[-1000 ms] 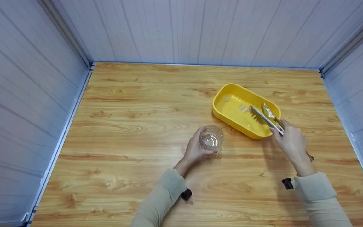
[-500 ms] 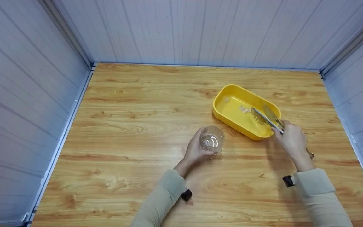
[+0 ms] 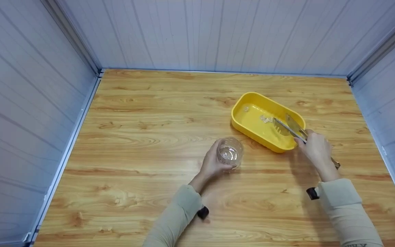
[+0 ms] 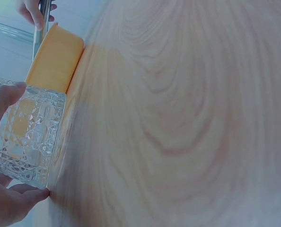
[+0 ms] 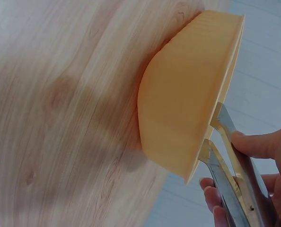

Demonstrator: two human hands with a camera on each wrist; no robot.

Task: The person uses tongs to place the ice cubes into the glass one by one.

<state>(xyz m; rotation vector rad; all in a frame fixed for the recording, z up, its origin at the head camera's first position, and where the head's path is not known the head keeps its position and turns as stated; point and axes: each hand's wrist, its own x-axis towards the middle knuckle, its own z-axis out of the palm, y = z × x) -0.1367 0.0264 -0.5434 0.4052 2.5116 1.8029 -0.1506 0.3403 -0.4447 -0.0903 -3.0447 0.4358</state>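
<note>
My left hand grips a clear cut-glass tumbler standing on the table, thumb on one side and fingers round the other in the left wrist view. In my right hand is a pair of metal tongs, held along both arms. Their ends, one of them toothed, reach over the rim into a yellow tray and stand spread apart. Several small clear pieces like ice cubes lie on the tray floor near the toothed end. One more clear piece lies toward the tray's far left end.
The wood-grain table is bounded by a pale back panel and side panels left and right. The tray stands to the right of the tumbler, a short way behind it. A dark wrist camera sticks out from the right cuff.
The tongs have shifted slightly within the tray's right part, their toothed end a little lower. My right forearm has moved slightly up in view. The left hand and tumbler have stayed put.
</note>
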